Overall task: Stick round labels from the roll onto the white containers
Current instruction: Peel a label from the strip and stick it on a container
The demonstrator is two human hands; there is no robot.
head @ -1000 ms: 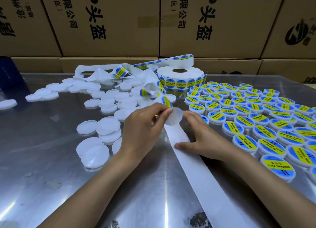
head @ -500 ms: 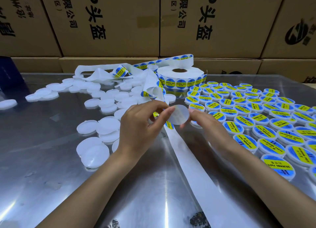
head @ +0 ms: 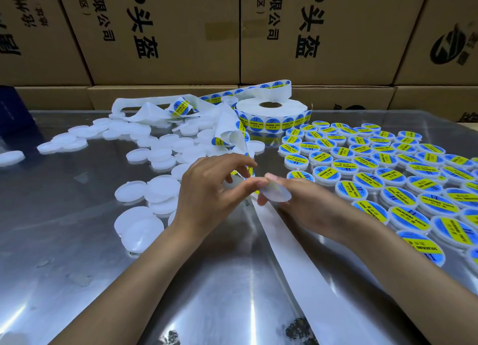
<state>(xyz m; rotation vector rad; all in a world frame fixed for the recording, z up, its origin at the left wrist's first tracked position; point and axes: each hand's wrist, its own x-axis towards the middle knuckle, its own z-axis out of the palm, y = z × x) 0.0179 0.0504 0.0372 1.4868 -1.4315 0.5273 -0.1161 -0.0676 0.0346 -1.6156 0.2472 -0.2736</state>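
Note:
My right hand (head: 307,202) pinches a plain white container (head: 275,194) by its edge, tilted just above the table. My left hand (head: 209,189) is right beside it, fingers curled over the label strip, and its thumb reaches the container's rim. A blue and yellow round label (head: 234,173) shows between the left fingers, mostly hidden. The label roll (head: 271,113) stands at the back centre. Its strip loops down to my hands. Unlabelled white containers (head: 160,187) lie to the left, labelled containers (head: 375,163) to the right.
Bare white backing tape (head: 292,254) runs from my hands toward the near edge of the shiny metal table (head: 77,241). Cardboard boxes (head: 168,34) wall off the back. A dark blue object (head: 13,112) stands at the far left.
The white container passed from my left fingers to my right hand, which lifted off the backing tape. My left hand curled over the label strip.

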